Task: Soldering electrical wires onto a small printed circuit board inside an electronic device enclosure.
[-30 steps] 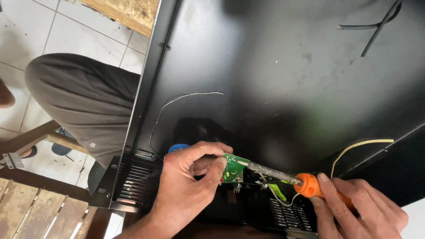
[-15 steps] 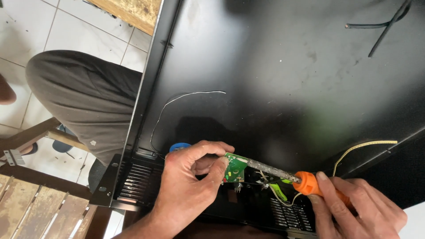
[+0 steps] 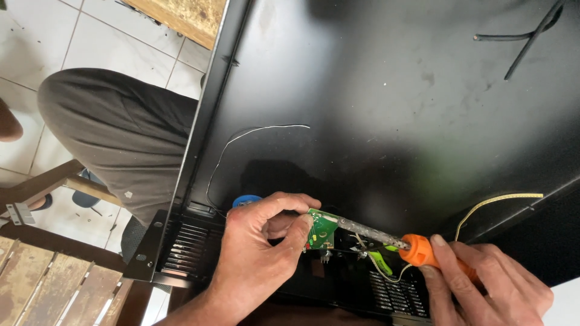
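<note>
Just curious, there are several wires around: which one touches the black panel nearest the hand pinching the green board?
The thin silver wire, curving down beside the left hand. The yellow wire lies near the right hand; the black cables lie far off.

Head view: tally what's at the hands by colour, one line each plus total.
Green: 1, the small circuit board pinched in the left hand.
Orange: 1, the soldering iron handle held by the right hand.
Blue: 1, the round spool behind the left hand.
Yellow: 1, the wire over the black metal case.
White: 1, the thin wire on the case.
Total: 5

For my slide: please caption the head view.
Left hand pinches green board; right hand holds soldering iron to it.
</note>
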